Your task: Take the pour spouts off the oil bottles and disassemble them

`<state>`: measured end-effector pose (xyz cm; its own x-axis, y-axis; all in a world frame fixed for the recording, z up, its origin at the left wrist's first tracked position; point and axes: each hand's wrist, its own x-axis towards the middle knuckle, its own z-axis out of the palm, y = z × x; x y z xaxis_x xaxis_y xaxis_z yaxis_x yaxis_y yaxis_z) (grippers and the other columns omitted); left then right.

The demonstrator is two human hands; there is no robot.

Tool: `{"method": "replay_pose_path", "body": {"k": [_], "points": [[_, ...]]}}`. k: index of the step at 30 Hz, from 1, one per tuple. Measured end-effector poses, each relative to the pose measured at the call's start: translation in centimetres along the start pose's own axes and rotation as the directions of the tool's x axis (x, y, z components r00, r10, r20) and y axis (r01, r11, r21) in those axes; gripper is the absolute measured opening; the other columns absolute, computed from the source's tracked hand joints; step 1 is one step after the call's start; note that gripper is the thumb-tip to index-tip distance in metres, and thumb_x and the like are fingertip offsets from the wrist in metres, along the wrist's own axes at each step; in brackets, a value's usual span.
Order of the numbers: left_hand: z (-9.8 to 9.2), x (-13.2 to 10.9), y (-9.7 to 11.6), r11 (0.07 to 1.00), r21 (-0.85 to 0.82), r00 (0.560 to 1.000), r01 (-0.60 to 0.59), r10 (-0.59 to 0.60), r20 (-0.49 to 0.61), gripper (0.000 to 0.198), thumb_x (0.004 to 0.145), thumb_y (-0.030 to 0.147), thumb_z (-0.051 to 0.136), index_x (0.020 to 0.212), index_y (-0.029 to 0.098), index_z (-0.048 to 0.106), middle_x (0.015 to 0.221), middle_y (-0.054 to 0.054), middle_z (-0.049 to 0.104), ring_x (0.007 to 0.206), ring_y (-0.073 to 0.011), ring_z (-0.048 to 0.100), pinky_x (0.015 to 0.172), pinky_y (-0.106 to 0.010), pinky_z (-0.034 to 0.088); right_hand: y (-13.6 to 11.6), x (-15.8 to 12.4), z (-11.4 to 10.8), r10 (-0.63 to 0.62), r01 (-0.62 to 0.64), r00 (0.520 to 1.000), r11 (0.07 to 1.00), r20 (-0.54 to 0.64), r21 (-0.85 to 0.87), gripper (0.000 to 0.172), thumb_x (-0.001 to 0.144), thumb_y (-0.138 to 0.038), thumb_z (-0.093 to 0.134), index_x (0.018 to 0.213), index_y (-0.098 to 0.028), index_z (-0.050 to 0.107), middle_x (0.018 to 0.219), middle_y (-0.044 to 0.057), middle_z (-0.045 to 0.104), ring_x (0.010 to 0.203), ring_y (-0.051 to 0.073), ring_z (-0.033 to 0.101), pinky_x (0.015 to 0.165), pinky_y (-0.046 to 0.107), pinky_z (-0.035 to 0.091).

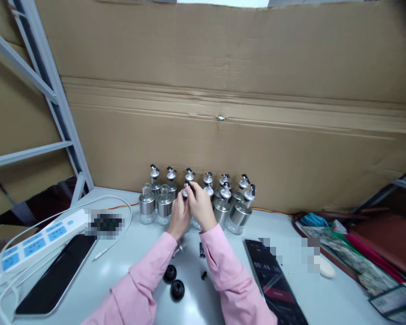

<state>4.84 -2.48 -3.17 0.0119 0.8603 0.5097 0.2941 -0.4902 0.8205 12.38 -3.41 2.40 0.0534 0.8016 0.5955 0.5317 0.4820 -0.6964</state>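
Note:
My left hand (pixel 179 217) and my right hand (pixel 202 206) are close together in the middle, both closed around a silver pourer top (pixel 185 192) with a black flap. My right fingers sit on its black upper part, my left fingers just below. Whether it is seated on a bottle behind my hands is hidden. Left of them stand an open glass bottle (pixel 147 208) with a metal band and another open bottle (pixel 164 207). To the right, a bottle with a pourer top (pixel 239 216) stands among several similar ones.
Two black round caps (pixel 177 290) and a small black part (pixel 204 275) lie between my forearms. A phone showing a timer (pixel 274 284) is at right, a dark phone (pixel 57 275) and a power strip (pixel 34 248) at left. Cardboard (pixel 223 149) walls the back.

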Motion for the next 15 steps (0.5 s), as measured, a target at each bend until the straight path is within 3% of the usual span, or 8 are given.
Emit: {"method": "replay_pose_path", "body": {"k": [7,15], "points": [[0.1,0.1,-1.0,0.994,0.106,0.999,-0.041,0.041,0.002,0.026,0.086,0.027,0.037,0.110,0.016,0.043,0.101,-0.014,0.060,0.093,-0.0270,0.057,0.079,-0.040,0.041,-0.1,-0.3,0.2,-0.031,0.031,1.000,0.998,0.005,-0.057,0.022,0.084,-0.017,0.038,0.094,-0.015,0.058,0.084,0.009,0.068,0.078,0.020,0.064,0.069,0.029,0.048],[-0.1,0.5,-1.7,0.988,0.132,0.997,-0.076,0.073,0.029,0.023,0.088,0.032,0.030,0.097,0.017,0.047,0.087,-0.012,0.061,0.081,-0.0251,0.057,0.073,-0.039,0.042,1.0,-0.3,0.4,-0.171,0.172,0.985,0.975,0.021,-0.143,0.027,0.084,-0.017,0.038,0.101,-0.014,0.058,0.098,0.013,0.064,0.091,0.022,0.059,0.082,0.035,0.045]]}}
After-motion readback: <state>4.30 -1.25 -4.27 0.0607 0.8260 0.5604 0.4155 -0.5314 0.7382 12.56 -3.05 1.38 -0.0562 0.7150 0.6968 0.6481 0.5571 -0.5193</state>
